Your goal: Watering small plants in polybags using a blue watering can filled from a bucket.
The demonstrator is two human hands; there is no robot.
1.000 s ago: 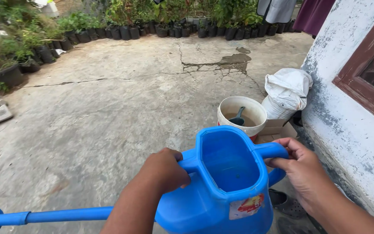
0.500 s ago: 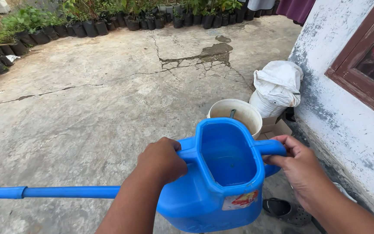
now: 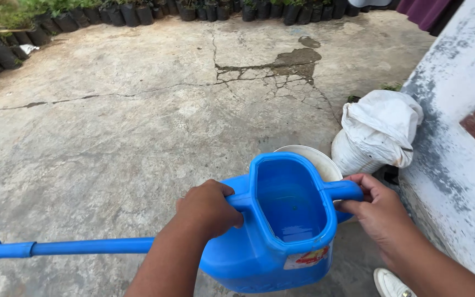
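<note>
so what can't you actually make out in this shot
Head view only:
- Pale round bucket: mostly hidden behind the blue plastic watering can; its contents do not show.
- Long blue spout: its end is cut off by the left edge.
- Left hand: its fingers curl under the can's handle, out of sight.
- White shoe: cut off by the bottom edge.
- White sack: contents not visible.

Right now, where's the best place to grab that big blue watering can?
By its two handles: the left hand already grips the spout-side one and the right hand the back one on the blue watering can. Grab from each side, since the long spout probably makes it tip.
</note>
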